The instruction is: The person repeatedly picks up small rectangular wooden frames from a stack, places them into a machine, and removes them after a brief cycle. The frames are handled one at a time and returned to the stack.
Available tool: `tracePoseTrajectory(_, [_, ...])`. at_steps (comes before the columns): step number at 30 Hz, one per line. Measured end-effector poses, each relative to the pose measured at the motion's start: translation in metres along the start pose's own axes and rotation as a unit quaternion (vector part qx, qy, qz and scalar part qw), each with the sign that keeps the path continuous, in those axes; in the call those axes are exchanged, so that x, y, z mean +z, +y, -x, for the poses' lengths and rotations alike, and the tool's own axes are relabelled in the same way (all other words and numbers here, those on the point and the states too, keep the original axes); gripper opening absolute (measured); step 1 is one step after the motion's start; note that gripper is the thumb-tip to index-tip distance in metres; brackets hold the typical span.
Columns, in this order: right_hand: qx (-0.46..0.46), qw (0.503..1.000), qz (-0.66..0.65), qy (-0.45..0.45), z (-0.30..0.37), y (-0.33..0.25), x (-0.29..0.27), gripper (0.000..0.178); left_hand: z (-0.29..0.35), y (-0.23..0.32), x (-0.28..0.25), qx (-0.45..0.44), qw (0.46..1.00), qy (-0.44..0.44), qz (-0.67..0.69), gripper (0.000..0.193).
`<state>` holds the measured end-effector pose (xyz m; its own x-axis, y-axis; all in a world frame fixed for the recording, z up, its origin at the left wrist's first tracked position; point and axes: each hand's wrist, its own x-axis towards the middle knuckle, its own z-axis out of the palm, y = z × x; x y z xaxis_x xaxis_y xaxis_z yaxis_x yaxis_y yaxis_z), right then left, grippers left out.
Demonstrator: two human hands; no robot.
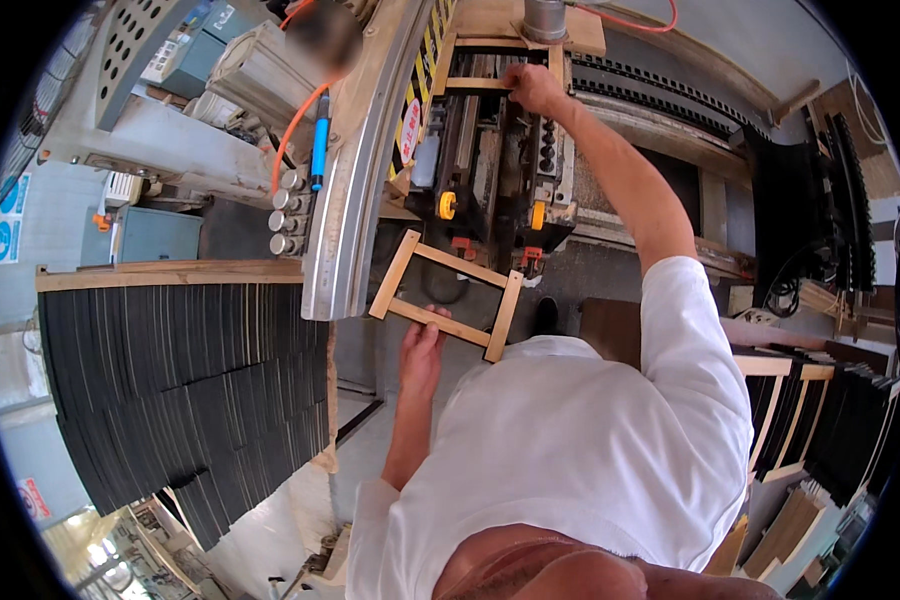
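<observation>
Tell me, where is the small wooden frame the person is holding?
In the head view, the wooden frame sits centre, gripped at its lower rail by the left hand, just below the machine where the right hand reaches.

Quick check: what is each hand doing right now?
Left hand: closed on a rail of the wooden frame.
Right hand: grip on a wooden piece at the machine.

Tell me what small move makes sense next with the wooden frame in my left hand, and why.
Probably keep the left hand holding the finished wooden frame clear at waist level while the right hand seats the wooden piece on the machine. The right arm is stretched out and gripping that piece at the machine's top, so it looks mid-placement.
</observation>
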<state>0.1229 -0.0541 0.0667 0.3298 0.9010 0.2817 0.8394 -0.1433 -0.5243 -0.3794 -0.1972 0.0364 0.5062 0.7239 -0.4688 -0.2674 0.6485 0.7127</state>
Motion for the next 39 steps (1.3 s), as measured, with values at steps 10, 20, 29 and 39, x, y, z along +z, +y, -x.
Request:
tracePoseTrajectory(10, [-0.030, 0.994, 0.107, -0.004, 0.008, -0.014, 0.003, 0.039, -0.016, -0.001, -0.059, -0.010, 1.000, 0.024, -0.016, 0.037])
tracePoseTrajectory(20, [-0.078, 0.981, 0.170, -0.056, 0.001, -0.011, -0.001, 0.051, -0.054, -0.029, -0.058, -0.025, 0.992, 0.067, -0.104, 0.037])
tracePoseTrajectory(29, [-0.070, 0.973, 0.195, -0.099, -0.006, -0.009, -0.019, 0.049, -0.043, -0.062, -0.049, -0.044, 0.986, 0.112, -0.117, 0.039])
tracePoseTrajectory(39, [-0.083, 0.965, 0.213, -0.132, -0.009, -0.018, -0.030, 0.051, -0.024, -0.068, -0.037, -0.006, 0.951, 0.173, -0.254, 0.029])
